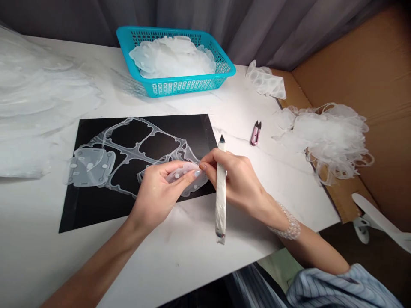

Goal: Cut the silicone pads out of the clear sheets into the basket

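My left hand is closed on a translucent, flexible silicone-like piece, thumb on top. At the piece's upper right edge, my right hand pinches with thumb and fingertips. Tucked in the same hand are slim tweezers wrapped in white, their dark pointed tip facing away from me. Beneath both hands lies a black mat. On it spreads a clear web-like frame with large openings. A second translucent piece with small holes rests at the mat's left edge.
A blue basket at the back holds a pile of translucent pieces. Pink thread snips lie right of the mat. Clear scraps heap at the table's right edge by a cardboard box. Translucent sheets are stacked left.
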{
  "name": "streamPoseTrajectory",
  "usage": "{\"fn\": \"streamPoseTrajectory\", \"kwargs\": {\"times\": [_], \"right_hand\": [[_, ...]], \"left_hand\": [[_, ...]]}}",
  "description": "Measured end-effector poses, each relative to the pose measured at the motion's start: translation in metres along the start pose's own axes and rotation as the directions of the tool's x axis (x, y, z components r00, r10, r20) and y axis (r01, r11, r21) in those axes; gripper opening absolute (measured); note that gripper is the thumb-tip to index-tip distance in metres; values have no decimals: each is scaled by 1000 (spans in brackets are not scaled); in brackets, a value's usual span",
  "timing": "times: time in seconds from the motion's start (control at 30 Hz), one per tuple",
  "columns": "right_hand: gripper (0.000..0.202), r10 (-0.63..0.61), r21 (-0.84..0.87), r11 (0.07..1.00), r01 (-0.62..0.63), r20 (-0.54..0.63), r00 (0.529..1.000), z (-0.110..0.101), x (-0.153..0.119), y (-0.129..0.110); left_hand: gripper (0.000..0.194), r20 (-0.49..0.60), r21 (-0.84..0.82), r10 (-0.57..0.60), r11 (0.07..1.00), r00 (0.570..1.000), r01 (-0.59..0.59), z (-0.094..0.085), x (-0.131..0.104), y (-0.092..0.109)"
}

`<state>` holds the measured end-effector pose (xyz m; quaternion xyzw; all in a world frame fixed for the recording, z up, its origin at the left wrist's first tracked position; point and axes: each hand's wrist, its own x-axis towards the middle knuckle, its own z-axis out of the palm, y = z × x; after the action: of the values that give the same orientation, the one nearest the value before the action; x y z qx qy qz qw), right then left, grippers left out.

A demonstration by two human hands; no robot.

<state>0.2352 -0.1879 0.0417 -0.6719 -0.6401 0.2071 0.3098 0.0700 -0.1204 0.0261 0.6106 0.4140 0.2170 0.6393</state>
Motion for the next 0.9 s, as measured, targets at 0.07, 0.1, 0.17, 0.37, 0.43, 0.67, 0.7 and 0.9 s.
{"fn": "streamPoseTrajectory", "kwargs": {"times": [0.07, 0.1, 0.17, 0.37, 0.43, 0.67, 0.7, 0.9], "right_hand": [[10, 21, -15, 1000, -21, -29, 999, 0, 1, 4], [10, 42, -7, 999, -43, -42, 998, 0, 2, 6], [12, 92, 54, 995, -89, -53, 994, -2, 4, 9], [30, 194, 294, 931, -215, 97, 976, -13, 8, 3], [33, 209, 318, 916, -244, 141, 968, -14, 8, 1], [35, 120, 331, 934, -137, 69, 990, -8, 6, 0], [34, 111, 316, 940, -126, 64, 992, -7, 6, 1], [26, 68, 207, 976, -66, -1, 998, -2, 4, 6]], "left_hand": [[15, 27, -8, 65, 998, 997, -65, 1, 0, 1], [12, 38, -15, 95, 995, 995, -94, 1, 0, 2], [11, 51, -48, 100, 994, 994, -98, 1, 1, 1], [20, 33, -237, -31, 971, 999, 38, -2, 2, -7], [20, 8, -237, -25, 971, 1000, 26, -3, 2, -8], [29, 31, -55, -129, 990, 991, 131, -3, 5, 3], [27, 28, -3, -124, 992, 992, 124, -3, 5, 5], [12, -9, 125, -51, 991, 999, 52, -1, 4, 9]]}}
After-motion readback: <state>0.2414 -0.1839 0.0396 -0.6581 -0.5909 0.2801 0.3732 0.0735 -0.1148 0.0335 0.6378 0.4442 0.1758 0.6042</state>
